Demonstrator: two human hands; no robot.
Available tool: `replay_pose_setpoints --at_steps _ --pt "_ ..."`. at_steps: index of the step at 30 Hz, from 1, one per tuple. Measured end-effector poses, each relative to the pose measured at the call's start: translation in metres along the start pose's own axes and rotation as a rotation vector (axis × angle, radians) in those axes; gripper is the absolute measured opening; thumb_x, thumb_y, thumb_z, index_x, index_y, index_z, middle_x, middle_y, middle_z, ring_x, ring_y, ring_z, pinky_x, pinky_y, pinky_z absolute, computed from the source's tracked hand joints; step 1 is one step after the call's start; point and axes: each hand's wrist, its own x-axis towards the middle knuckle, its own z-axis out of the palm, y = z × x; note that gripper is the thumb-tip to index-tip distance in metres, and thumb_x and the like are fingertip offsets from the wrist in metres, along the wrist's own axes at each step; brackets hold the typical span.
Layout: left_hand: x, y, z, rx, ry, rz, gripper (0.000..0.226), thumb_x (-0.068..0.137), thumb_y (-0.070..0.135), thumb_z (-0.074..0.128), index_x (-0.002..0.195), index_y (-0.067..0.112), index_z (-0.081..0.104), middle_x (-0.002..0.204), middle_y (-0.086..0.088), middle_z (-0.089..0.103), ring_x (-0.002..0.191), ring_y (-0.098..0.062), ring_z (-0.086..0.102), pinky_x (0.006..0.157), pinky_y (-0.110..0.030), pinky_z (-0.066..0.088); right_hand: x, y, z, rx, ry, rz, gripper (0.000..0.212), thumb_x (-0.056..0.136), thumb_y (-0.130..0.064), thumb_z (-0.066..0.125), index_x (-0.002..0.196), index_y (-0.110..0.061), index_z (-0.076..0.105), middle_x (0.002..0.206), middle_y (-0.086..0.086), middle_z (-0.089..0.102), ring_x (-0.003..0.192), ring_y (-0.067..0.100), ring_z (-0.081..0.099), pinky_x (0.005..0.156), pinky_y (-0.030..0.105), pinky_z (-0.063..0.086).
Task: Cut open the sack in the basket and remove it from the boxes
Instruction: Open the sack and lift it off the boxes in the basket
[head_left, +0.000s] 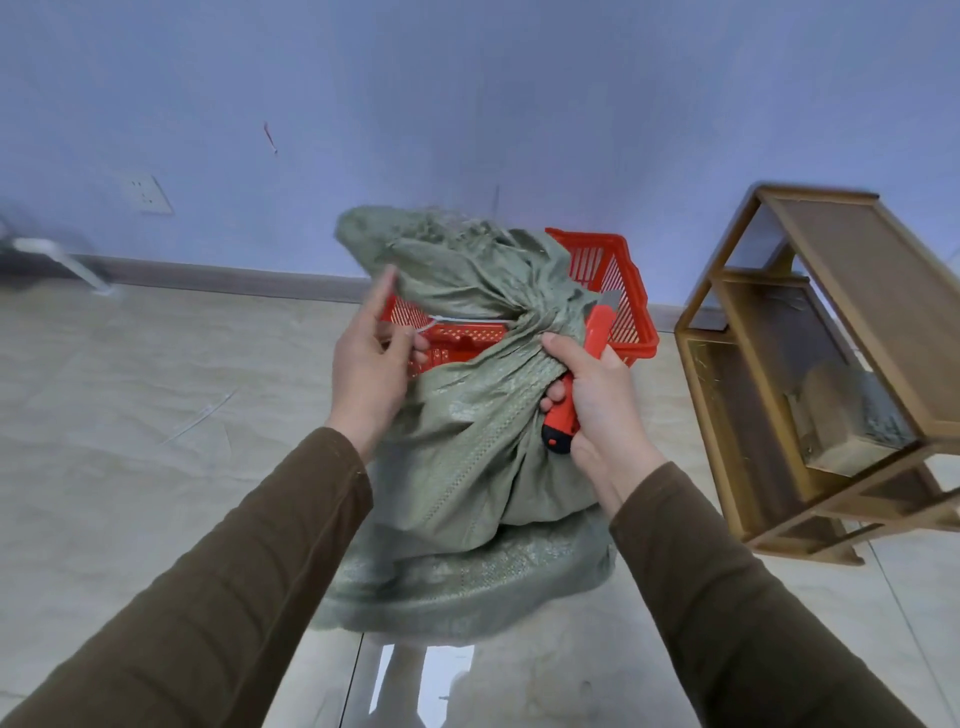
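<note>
Right hand (597, 400) first: I see it wrapped tight around an orange utility knife (574, 384), blade end pointing up and away, with the thumb pressed against the gathered neck of the green woven sack (467, 441). My left hand (371, 358) is loosely curled, forefinger raised, and it pinches a thin white tie (441, 319) between thumb and fingers; the tie runs across to the bunched neck of the sack. Both arms wear dark brown sleeves (249, 566).

Outward from the hands, I see the sack standing tall and bulging, its loose top flopped over towards the left and back. Its lower part spreads over the pale tiled floor (130, 415), so I cannot tell how much of it sits inside the red plastic basket (618, 291), whose slotted walls show behind and beside the neck. No boxes are visible through the cloth.

To the right, near the basket, a wooden shelf unit (810, 374) stands by the blue wall (467, 104).
</note>
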Motion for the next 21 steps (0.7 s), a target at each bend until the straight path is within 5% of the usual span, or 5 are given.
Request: replay_pose_setpoints --at_steps 5,10,13,17,21 --pt "0.010 -0.033 -0.056 0.092 0.452 -0.192 0.046 0.101 0.000 0.047 0.137 0.027 0.058 0.099 -0.011 0.074 0.076 -0.020 0.072 0.071 -0.035 0.063 0.001 -0.003 -0.002 0.032 0.025 -0.030 0.012 0.094 -0.011 0.073 0.092 -0.014 0.061 0.061 -0.001 0.058 0.037 0.007 0.044 0.036 0.023 0.041" --pt "0.009 -0.054 -0.085 0.147 0.667 -0.344 0.048 0.102 0.019 0.058 0.149 0.020 0.048 0.158 -0.010 0.043 0.137 -0.028 0.055 0.111 -0.038 0.048 0.000 0.000 0.002 0.024 -0.027 -0.045 0.011 0.093 -0.011 0.074 0.096 -0.015 0.064 0.068 -0.001 0.063 0.038 0.006 0.046 0.037 0.022 0.043" --pt "0.009 -0.044 -0.071 0.176 0.550 -0.372 0.065 0.100 0.031 0.063 0.158 0.019 0.038 0.172 -0.005 0.018 0.155 -0.027 0.032 0.123 -0.040 0.032 -0.001 0.003 0.005 -0.004 -0.078 -0.044 0.012 0.093 -0.011 0.075 0.097 -0.016 0.065 0.073 0.001 0.065 0.039 0.007 0.046 0.038 0.022 0.044" --pt "0.010 -0.002 -0.022 0.073 0.178 -0.321 0.047 0.104 0.044 0.059 0.137 0.011 0.063 0.130 -0.001 0.068 0.124 -0.018 0.065 0.100 -0.030 0.049 -0.003 0.008 0.008 -0.083 -0.148 -0.062 0.015 0.091 -0.015 0.078 0.096 -0.016 0.064 0.071 0.000 0.061 0.042 0.009 0.046 0.040 0.023 0.045" --pt "0.003 0.049 0.027 -0.103 -0.269 -0.375 0.060 0.093 0.076 0.051 0.107 0.025 0.079 0.108 0.003 0.081 0.100 -0.014 0.077 0.083 -0.032 0.057 -0.006 0.010 0.009 -0.229 -0.263 -0.088 0.021 0.089 -0.018 0.080 0.102 -0.013 0.064 0.067 0.001 0.055 0.043 0.011 0.047 0.041 0.026 0.046"
